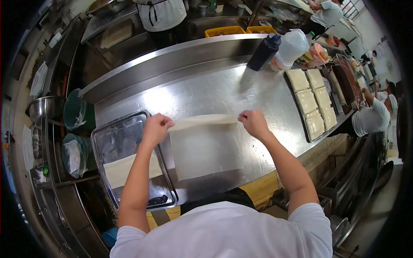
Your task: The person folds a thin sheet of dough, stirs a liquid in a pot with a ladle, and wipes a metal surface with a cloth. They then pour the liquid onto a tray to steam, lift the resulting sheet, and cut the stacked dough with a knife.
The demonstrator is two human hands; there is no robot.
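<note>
A pale strip of thin dough (205, 121) stretches between my two hands over the steel table. My left hand (158, 127) pinches its left end, and my right hand (254, 122) pinches the right end. Below the strip, on the metal, lies a whitish translucent rectangle (206, 152); whether it joins the dough is hard to tell. Beside my left forearm, a metal tray (114, 144) holds another flat dough sheet (116, 172), partly hidden by the arm. A knife (157, 200) with a black handle lies at that tray's near end.
At the right stands a dark tray (289, 86) of several pale dough squares. A dark squeeze bottle (264, 52) and a translucent jug (293, 46) stand at the back. Green bins (78, 112) are on the left. Another person (371, 115) works at the far right.
</note>
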